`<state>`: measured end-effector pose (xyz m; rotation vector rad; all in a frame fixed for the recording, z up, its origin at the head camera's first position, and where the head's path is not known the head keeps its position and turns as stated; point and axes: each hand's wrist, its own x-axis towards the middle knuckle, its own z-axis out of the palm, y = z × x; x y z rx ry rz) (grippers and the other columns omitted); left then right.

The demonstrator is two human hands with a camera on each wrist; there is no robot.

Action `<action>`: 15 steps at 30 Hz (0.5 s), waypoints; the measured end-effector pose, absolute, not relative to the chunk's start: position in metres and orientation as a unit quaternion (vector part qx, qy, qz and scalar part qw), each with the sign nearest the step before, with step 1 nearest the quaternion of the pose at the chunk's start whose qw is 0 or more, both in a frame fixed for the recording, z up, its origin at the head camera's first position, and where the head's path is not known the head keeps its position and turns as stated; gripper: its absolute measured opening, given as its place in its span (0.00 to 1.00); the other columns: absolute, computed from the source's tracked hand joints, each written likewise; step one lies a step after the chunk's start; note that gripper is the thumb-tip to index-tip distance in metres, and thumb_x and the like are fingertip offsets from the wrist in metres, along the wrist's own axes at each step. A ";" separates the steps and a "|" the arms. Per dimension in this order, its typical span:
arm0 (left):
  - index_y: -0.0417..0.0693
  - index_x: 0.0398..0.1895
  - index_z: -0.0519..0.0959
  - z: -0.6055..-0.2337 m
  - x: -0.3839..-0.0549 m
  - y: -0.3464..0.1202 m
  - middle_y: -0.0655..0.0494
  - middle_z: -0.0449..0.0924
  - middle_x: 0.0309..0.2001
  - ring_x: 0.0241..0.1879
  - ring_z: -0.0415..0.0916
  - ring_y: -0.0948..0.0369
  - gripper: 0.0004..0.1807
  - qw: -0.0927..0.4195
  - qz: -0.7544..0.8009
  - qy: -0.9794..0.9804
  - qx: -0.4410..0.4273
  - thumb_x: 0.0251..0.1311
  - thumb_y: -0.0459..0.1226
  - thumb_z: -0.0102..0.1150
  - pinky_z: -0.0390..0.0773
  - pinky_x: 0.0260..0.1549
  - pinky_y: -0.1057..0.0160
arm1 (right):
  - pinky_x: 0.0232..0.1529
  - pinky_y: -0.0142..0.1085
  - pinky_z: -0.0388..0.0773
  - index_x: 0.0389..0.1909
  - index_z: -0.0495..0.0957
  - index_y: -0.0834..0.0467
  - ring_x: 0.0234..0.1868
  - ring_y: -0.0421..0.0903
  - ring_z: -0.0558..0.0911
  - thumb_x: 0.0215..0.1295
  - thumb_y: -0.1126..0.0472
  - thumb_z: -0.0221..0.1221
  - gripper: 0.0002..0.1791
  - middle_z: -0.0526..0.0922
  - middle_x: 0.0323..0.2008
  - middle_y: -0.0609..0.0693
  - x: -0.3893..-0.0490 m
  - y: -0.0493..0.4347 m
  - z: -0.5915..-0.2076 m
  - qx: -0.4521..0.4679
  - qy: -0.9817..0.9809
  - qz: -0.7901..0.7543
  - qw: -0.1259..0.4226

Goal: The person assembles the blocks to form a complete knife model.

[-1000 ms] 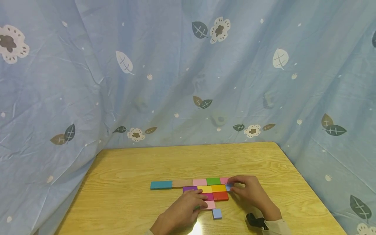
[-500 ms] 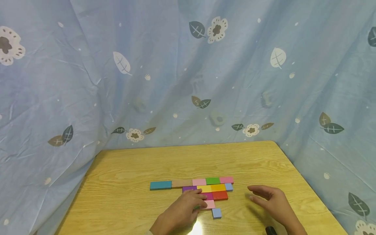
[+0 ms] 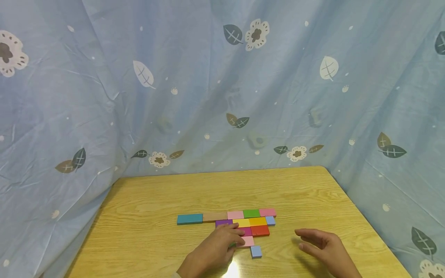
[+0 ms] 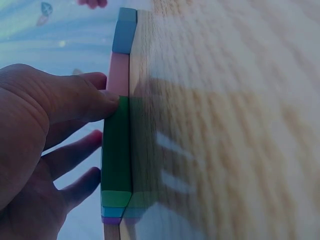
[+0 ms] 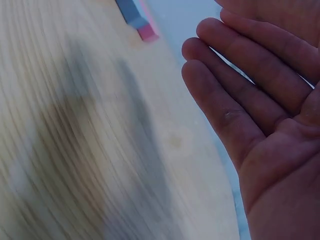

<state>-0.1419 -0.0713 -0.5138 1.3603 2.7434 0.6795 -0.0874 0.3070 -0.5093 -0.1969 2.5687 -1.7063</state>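
Flat coloured wooden blocks lie in touching rows on the table. The back row runs from a teal block [image 3: 189, 219] to a pink block [image 3: 267, 212]. Before it come a yellow block [image 3: 242, 222], an orange block [image 3: 258, 221] and a small light blue block [image 3: 270, 221], then a red block [image 3: 260, 231]. My left hand [image 3: 216, 245] rests over the rows' left part, hiding some blocks. In the left wrist view its thumb touches a green block [image 4: 116, 150], fingers spread loosely. My right hand [image 3: 325, 247] hovers right of the blocks, fingers relaxed, holding nothing.
Another light blue block [image 3: 256, 251] sits at the front corner of the rows. The wooden table [image 3: 146, 247] extends to both sides, and a blue patterned curtain [image 3: 194, 96] hangs behind it and along its sides.
My right hand has let go of the small light blue block at the end of the second row and drawn back to the right. The left hand stays in place.
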 end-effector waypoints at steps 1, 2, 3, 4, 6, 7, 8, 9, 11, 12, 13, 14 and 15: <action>0.58 0.54 0.92 -0.514 -0.142 -0.071 0.61 0.87 0.66 0.74 0.79 0.50 0.16 0.004 0.216 0.876 0.432 0.71 0.30 0.66 0.78 0.76 0.48 | 0.55 0.24 0.87 0.64 0.84 0.69 0.57 0.30 0.88 0.75 0.65 0.69 0.21 0.92 0.57 0.52 -0.088 0.305 -0.510 -0.075 0.828 -0.555 0.029; 0.58 0.54 0.92 -0.514 -0.142 -0.072 0.61 0.86 0.67 0.74 0.79 0.51 0.16 0.005 0.215 0.876 0.431 0.71 0.30 0.66 0.78 0.76 0.48 | 0.55 0.24 0.87 0.64 0.84 0.69 0.57 0.30 0.88 0.75 0.65 0.69 0.21 0.92 0.57 0.51 -0.088 0.302 -0.511 -0.086 0.825 -0.558 0.032; 0.58 0.54 0.92 -0.514 -0.142 -0.072 0.61 0.86 0.67 0.74 0.79 0.51 0.16 0.007 0.215 0.877 0.429 0.72 0.30 0.66 0.78 0.76 0.48 | 0.56 0.25 0.88 0.64 0.83 0.69 0.58 0.31 0.88 0.75 0.65 0.69 0.21 0.92 0.58 0.52 -0.089 0.299 -0.512 -0.095 0.820 -0.563 0.037; 0.58 0.54 0.92 -0.514 -0.142 -0.072 0.61 0.86 0.67 0.74 0.78 0.51 0.16 0.010 0.215 0.878 0.428 0.72 0.31 0.66 0.78 0.76 0.49 | 0.56 0.25 0.87 0.64 0.84 0.69 0.58 0.31 0.88 0.75 0.65 0.69 0.21 0.92 0.58 0.54 -0.090 0.295 -0.512 -0.105 0.818 -0.564 0.041; 0.58 0.55 0.92 -0.514 -0.141 -0.072 0.61 0.86 0.67 0.74 0.78 0.51 0.16 0.014 0.216 0.879 0.426 0.73 0.31 0.66 0.77 0.77 0.49 | 0.57 0.25 0.87 0.63 0.84 0.69 0.58 0.32 0.88 0.75 0.66 0.68 0.20 0.91 0.58 0.59 -0.093 0.287 -0.514 -0.126 0.813 -0.567 0.047; 0.58 0.55 0.92 -0.514 -0.141 -0.072 0.61 0.86 0.67 0.74 0.78 0.51 0.16 0.013 0.216 0.878 0.426 0.73 0.31 0.66 0.77 0.77 0.49 | 0.57 0.26 0.87 0.63 0.84 0.69 0.59 0.33 0.88 0.75 0.66 0.68 0.20 0.90 0.58 0.62 -0.094 0.283 -0.516 -0.138 0.810 -0.567 0.050; 0.58 0.55 0.92 -0.514 -0.141 -0.072 0.61 0.86 0.67 0.74 0.78 0.51 0.16 0.012 0.216 0.877 0.428 0.73 0.31 0.65 0.77 0.77 0.48 | 0.57 0.26 0.87 0.63 0.84 0.69 0.59 0.33 0.88 0.75 0.67 0.68 0.19 0.89 0.58 0.65 -0.096 0.279 -0.517 -0.150 0.808 -0.568 0.053; 0.58 0.55 0.92 -0.514 -0.142 -0.072 0.61 0.86 0.67 0.74 0.78 0.51 0.16 0.009 0.216 0.877 0.430 0.73 0.31 0.66 0.77 0.76 0.49 | 0.58 0.26 0.87 0.62 0.84 0.69 0.59 0.34 0.88 0.75 0.67 0.68 0.19 0.89 0.58 0.67 -0.098 0.275 -0.518 -0.161 0.805 -0.568 0.057; 0.58 0.54 0.92 -0.513 -0.142 -0.072 0.61 0.87 0.66 0.74 0.79 0.51 0.15 0.003 0.214 0.875 0.435 0.73 0.31 0.66 0.78 0.76 0.48 | 0.59 0.25 0.87 0.62 0.85 0.69 0.59 0.35 0.89 0.74 0.66 0.69 0.19 0.88 0.58 0.69 -0.101 0.266 -0.521 -0.175 0.800 -0.570 0.068; 0.58 0.54 0.92 -0.513 -0.142 -0.072 0.61 0.87 0.66 0.74 0.79 0.51 0.15 0.000 0.213 0.874 0.436 0.72 0.31 0.66 0.78 0.76 0.49 | 0.59 0.25 0.86 0.62 0.85 0.69 0.59 0.35 0.89 0.74 0.66 0.69 0.19 0.88 0.58 0.69 -0.102 0.262 -0.522 -0.180 0.798 -0.570 0.075; 0.58 0.54 0.92 -0.513 -0.142 -0.072 0.61 0.87 0.66 0.73 0.79 0.51 0.15 -0.002 0.213 0.873 0.438 0.72 0.31 0.66 0.78 0.76 0.48 | 0.60 0.25 0.86 0.62 0.85 0.68 0.59 0.35 0.89 0.74 0.65 0.69 0.19 0.89 0.58 0.68 -0.103 0.258 -0.523 -0.182 0.797 -0.570 0.083; 0.58 0.54 0.92 -0.513 -0.142 -0.072 0.61 0.87 0.66 0.74 0.79 0.51 0.15 -0.002 0.213 0.873 0.438 0.72 0.31 0.66 0.78 0.76 0.48 | 0.60 0.24 0.85 0.61 0.86 0.67 0.59 0.35 0.88 0.74 0.64 0.70 0.19 0.89 0.58 0.66 -0.104 0.253 -0.524 -0.181 0.796 -0.571 0.090; 0.58 0.54 0.92 -0.513 -0.142 -0.071 0.61 0.87 0.66 0.74 0.79 0.51 0.15 -0.002 0.213 0.874 0.437 0.72 0.31 0.66 0.78 0.76 0.49 | 0.60 0.24 0.85 0.61 0.86 0.66 0.59 0.34 0.88 0.74 0.63 0.70 0.19 0.90 0.58 0.64 -0.104 0.249 -0.525 -0.181 0.796 -0.569 0.096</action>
